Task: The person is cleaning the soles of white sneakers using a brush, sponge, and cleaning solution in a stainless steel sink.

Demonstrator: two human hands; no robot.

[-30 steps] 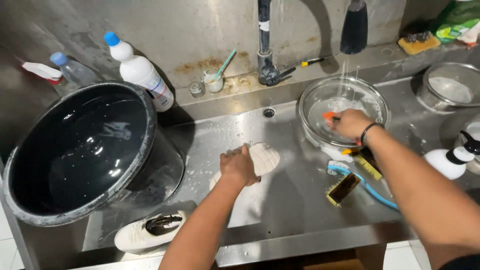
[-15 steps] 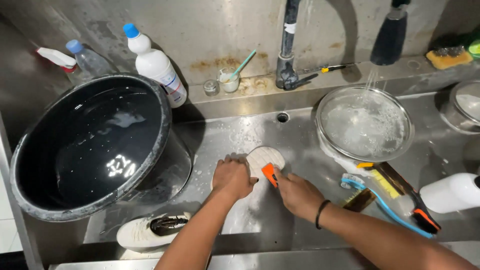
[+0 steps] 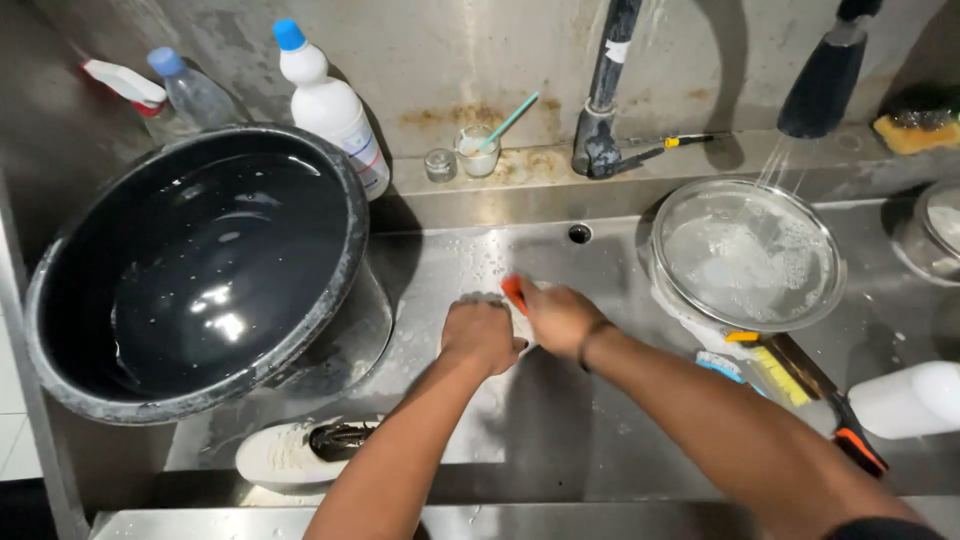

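1. Nearest, a white fabric sneaker [image 3: 300,452] with dark laces lies on its side on the wet floor of the stainless steel sink [image 3: 560,450].
2. At the near right lie a brush with yellow bristles [image 3: 780,375] and a white plastic bottle [image 3: 910,400] on its side.
3. In the middle of the sink, the left hand [image 3: 482,335] is curled and presses down on a flat white piece; most of it is hidden, so I cannot tell what it is.
4. The right hand [image 3: 558,318] is closed around a small brush with an orange handle [image 3: 514,293], touching the left hand.
5. At the left a big round black plastic basin [image 3: 190,270] stands tilted, glossy and wet inside.
6. At the right, a round clear glass bowl [image 3: 748,255] holds foamy water.
7. Farthest, on the stained ledge, stand a white bottle with blue cap [image 3: 330,105], a small glass jar [image 3: 478,150] and a dark metal tap [image 3: 605,100].
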